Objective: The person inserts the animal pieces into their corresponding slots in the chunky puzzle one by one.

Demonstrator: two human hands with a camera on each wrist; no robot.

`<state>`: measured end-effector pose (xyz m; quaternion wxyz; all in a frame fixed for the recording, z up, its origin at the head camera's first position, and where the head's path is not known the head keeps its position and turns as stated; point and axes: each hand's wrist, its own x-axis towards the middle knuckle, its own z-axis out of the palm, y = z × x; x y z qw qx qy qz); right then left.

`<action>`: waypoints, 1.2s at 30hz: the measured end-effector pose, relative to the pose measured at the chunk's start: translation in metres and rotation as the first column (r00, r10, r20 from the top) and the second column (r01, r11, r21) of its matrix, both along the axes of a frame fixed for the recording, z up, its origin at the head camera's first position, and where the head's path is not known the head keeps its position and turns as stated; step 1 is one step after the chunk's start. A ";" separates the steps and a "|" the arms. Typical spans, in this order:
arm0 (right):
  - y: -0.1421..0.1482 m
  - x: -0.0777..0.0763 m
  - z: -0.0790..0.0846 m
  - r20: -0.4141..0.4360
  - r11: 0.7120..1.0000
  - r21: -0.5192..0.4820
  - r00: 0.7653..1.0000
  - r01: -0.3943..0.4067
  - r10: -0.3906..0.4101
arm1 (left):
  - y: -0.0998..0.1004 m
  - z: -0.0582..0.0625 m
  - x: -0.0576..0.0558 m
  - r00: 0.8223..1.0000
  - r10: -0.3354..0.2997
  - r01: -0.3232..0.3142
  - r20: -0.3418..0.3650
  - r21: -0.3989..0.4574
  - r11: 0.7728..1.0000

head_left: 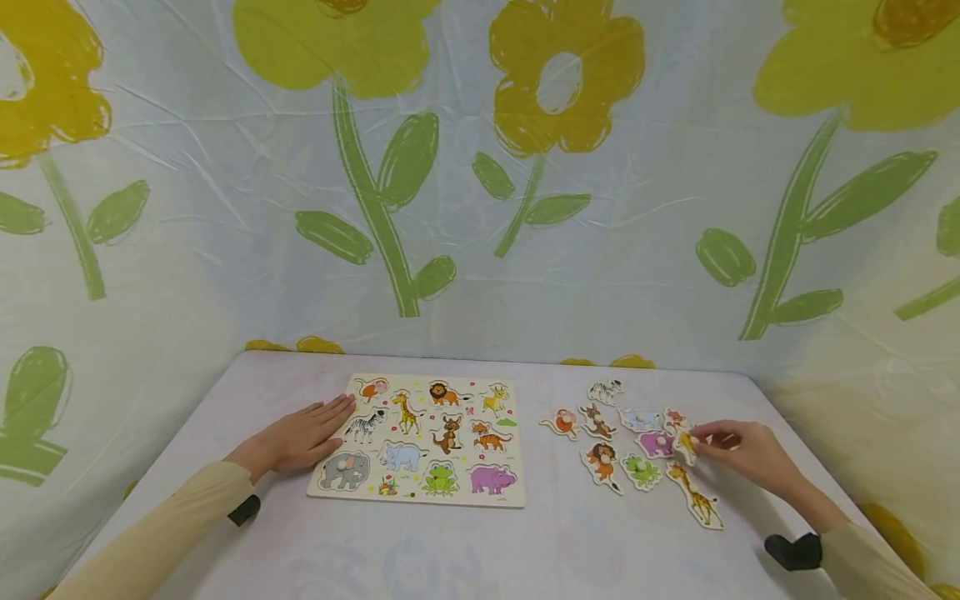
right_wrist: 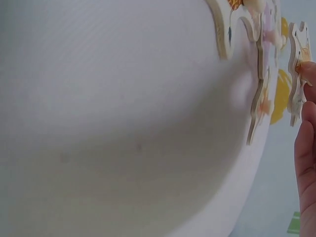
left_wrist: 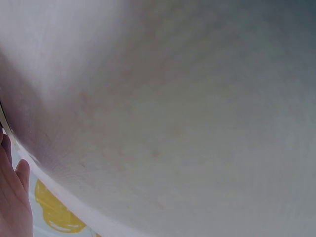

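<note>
A wooden animal puzzle board lies on the table, its grey elephant with a knob seated in the lower left. My left hand rests flat at the board's left edge, fingers extended onto it. Thumb and fingers of my right hand pinch a yellow antelope puzzle piece. In the right wrist view that antelope piece is off the table, seen edge-on. Below it in the head view lie the giraffe piece and, to the left, the purple hippo piece. The left wrist view mostly shows tabletop.
Other loose pieces lie right of the board: zebra, monkey, kangaroo, lion, frog, blue rhino and tiger. A flower-printed cloth hangs behind the table.
</note>
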<state>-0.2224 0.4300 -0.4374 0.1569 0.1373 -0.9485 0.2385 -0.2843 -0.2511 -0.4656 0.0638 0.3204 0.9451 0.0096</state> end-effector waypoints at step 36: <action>-0.053 -0.026 0.009 0.078 0.989 -0.101 0.991 -0.104 0.112 | -0.002 0.001 -0.002 1.000 -0.020 0.020 -0.008 0.001 1.000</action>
